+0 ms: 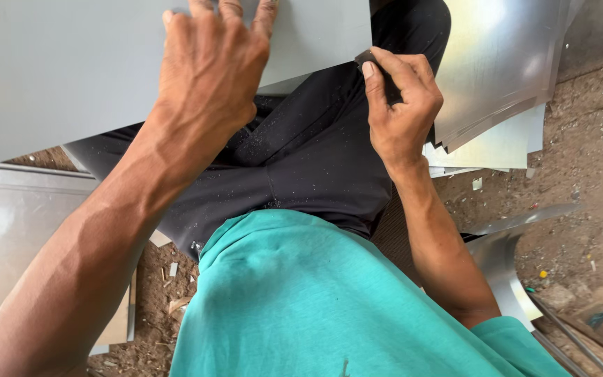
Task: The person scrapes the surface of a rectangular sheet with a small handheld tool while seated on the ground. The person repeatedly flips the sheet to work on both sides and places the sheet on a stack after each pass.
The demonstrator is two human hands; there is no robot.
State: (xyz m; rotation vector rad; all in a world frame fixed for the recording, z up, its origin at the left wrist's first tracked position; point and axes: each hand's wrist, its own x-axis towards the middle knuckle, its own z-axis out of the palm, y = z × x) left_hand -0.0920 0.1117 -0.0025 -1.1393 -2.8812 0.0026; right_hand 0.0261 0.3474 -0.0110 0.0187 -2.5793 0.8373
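Two hands work one grey sheet (71, 63) that lies across the person's lap and runs out of view at the top and left. The left hand (207, 77) lies flat on it, fingers spread and pressing down, gripping nothing. The right hand (399, 105) sits at the sheet's lower right corner, its fingers curled tight round a small dark block (378, 70) (too hidden by the thumb to say what kind), which touches the sheet's edge just there.

The sheet's lower edge slants down to the left over the black trousers (301, 160), which are speckled with fine filings. Open room is scant: to the right, just beside the right hand, a stack of shiny sheets (497, 77) fans out over the dirt floor (587, 181). Lower right, a curved metal strip (504, 258) stands near the right elbow. At the left, another flat panel (8, 230) lies under the forearm. The teal shirt (315, 300) fills the foreground.
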